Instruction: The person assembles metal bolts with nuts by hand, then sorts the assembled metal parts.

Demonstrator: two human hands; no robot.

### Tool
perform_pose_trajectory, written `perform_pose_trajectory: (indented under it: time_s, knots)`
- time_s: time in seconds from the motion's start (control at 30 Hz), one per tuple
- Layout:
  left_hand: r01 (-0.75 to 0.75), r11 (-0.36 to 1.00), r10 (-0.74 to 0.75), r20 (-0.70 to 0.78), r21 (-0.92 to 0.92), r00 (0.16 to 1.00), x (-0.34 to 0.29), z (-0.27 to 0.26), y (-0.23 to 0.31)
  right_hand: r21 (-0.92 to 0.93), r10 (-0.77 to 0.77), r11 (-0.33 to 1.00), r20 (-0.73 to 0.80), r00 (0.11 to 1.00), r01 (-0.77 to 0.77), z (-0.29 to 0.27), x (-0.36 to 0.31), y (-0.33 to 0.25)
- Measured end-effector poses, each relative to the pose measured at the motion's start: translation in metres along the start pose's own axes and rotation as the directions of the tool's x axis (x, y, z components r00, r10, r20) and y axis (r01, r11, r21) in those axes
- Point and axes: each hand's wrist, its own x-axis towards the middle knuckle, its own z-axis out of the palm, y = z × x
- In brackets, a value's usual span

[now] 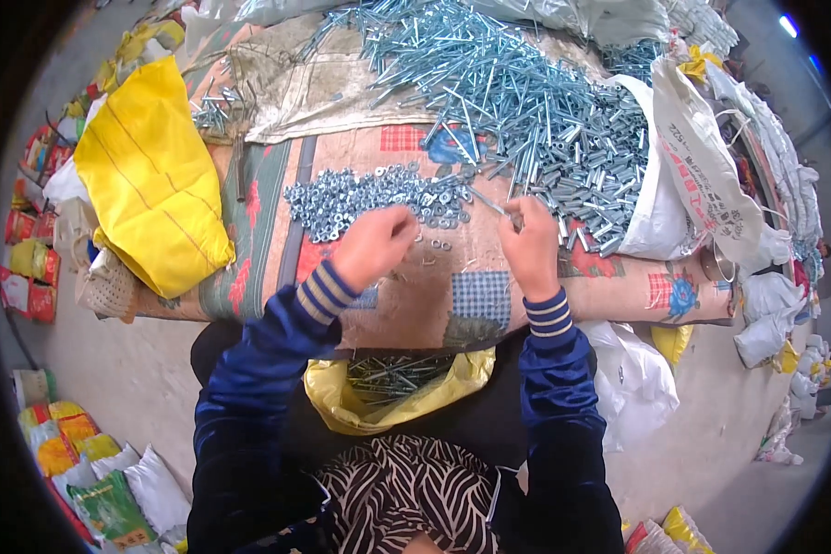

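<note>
My right hand (531, 245) is closed around a silvery bolt (487, 200), whose far end points up and left over the table. To its left, my left hand (376, 247) is closed, fingers curled together at the near edge of a heap of metal nuts and washers (351, 198); whatever is in its fingers is too small to make out. Several loose washers (440, 245) lie between the two hands. Just beyond my right hand spreads a pile of short metal sleeves (591, 175). Behind it rises a large heap of long, thin bolts (471, 69).
The padded table (406, 314) has a patterned cloth cover. A yellow sack (152, 175) lies at its left, and a white woven sack (711, 175) stands at the right. On my lap, an open yellow bag (342, 406) contains bolts. Filled bags (111, 503) lie on the floor.
</note>
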Motion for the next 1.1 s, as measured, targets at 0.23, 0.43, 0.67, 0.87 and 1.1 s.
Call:
perform_pose_trajectory:
  time_s: [0.23, 0.43, 0.67, 0.87, 1.1]
  knots:
    - [-0.099, 0.716, 0.339, -0.221, 0.691, 0.915, 0.166, 0.013, -0.022, -0.094, 0.131, 0.990, 0.352, 0.927, -0.104, 0.001, -0.009, 0.023]
    - [-0.318, 0.625, 0.450, 0.003, 0.713, 0.893, 0.265, 0.015, -0.027, -0.020, 0.179, 0.983, 0.296, 0.938, -0.181, -0.018, 0.004, 0.032]
    - [-0.017, 0.727, 0.129, -0.113, 0.686, 0.985, 0.300, 0.001, -0.060, 0.010, 0.267, 0.961, 0.243, 0.933, -0.277, -0.030, 0.009, 0.026]
    - [-0.132, 0.690, 0.070, 0.116, 0.711, 0.991, 0.276, 0.016, -0.045, 0.044, 0.321, 0.938, 0.262, 0.910, -0.344, -0.028, 0.008, 0.029]
    - [-0.082, 0.745, -0.134, 0.268, 0.662, 0.954, 0.304, 0.005, -0.029, 0.092, 0.335, 0.927, 0.237, 0.912, -0.364, -0.029, 0.007, 0.022]
